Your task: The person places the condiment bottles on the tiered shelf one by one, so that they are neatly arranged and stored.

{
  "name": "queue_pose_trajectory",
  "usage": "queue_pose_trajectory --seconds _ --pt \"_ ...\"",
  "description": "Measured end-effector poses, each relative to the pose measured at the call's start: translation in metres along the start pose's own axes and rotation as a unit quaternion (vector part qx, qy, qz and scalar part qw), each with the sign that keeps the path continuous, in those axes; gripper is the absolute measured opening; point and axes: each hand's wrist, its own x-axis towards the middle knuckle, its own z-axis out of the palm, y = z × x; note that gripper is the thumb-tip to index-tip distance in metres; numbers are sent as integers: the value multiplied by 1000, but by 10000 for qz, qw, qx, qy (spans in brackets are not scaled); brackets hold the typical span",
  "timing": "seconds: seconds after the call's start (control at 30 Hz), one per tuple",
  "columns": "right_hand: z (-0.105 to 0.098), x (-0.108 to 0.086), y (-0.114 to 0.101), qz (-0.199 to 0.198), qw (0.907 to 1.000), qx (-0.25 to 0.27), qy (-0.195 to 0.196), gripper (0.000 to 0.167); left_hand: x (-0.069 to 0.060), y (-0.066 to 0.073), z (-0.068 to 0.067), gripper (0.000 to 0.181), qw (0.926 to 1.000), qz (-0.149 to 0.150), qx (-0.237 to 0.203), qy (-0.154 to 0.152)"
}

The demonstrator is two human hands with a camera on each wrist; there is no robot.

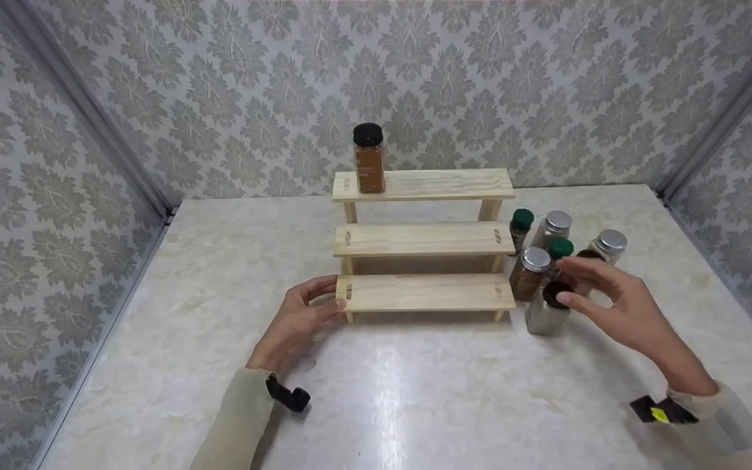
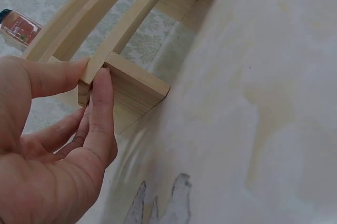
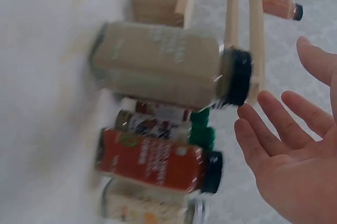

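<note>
A three-tier wooden rack [image 1: 425, 293] stands mid-table. My left hand [image 1: 301, 312] pinches the left end of its lowest board between thumb and fingers, as the left wrist view shows at the board's end [image 2: 97, 71]. On the top tier, at the left, stands a black-capped spice jar [image 1: 369, 168] with orange-brown contents. My right hand [image 1: 624, 307] hovers by the jars right of the rack, fingers spread. Nearest to it is a dark-capped jar of pale powder [image 3: 158, 66]; in the right wrist view a gap separates the fingers from its cap.
Beside the pale jar stand a red spice jar [image 3: 150, 161] with a black cap, small green-capped jars [image 1: 521, 220] and several silver-lidded jars [image 1: 529, 277], close together. Patterned wall panels [image 1: 252, 98] rise behind and beside the pale table [image 1: 376, 391].
</note>
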Motion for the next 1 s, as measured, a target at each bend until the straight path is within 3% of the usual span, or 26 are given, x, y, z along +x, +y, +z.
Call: queue_pose_trajectory --seconds 0.27,0.73,1.0 --pt "9 -17 26 268 9996 22 68 51 0 -1 2 60 10000 14 14 -8" --pt "20 -19 32 244 9984 470 204 50 3 -1 1 61 9999 -91 68 -7" --pt "24 -17 32 117 9974 618 353 47 2 1 0 58 9997 -39 -221 -66"
